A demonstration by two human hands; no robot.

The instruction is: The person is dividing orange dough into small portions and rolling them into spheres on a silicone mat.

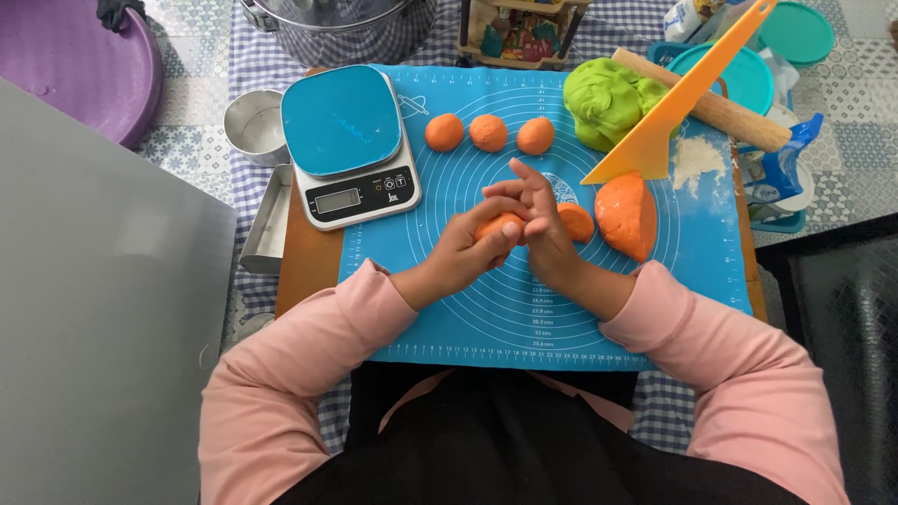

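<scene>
A small piece of orange dough point(499, 225) is pressed between my two palms over the blue silicone mat point(449, 299). My left hand point(468, 248) cups it from below and my right hand point(541, 220) lies over it with fingers stretched. Just right of my hands lie a small orange dough piece point(578, 222) and a large orange dough lump point(627, 215). Three orange dough balls point(489, 133) sit in a row at the far side of the mat.
A blue kitchen scale point(348, 140) sits at the mat's left, with a metal cup point(253, 126) and metal tray point(267, 224) beside it. Green dough point(608, 101), an orange plastic scraper point(673, 103), a wooden rolling pin point(720, 108) and flour point(697, 159) lie far right.
</scene>
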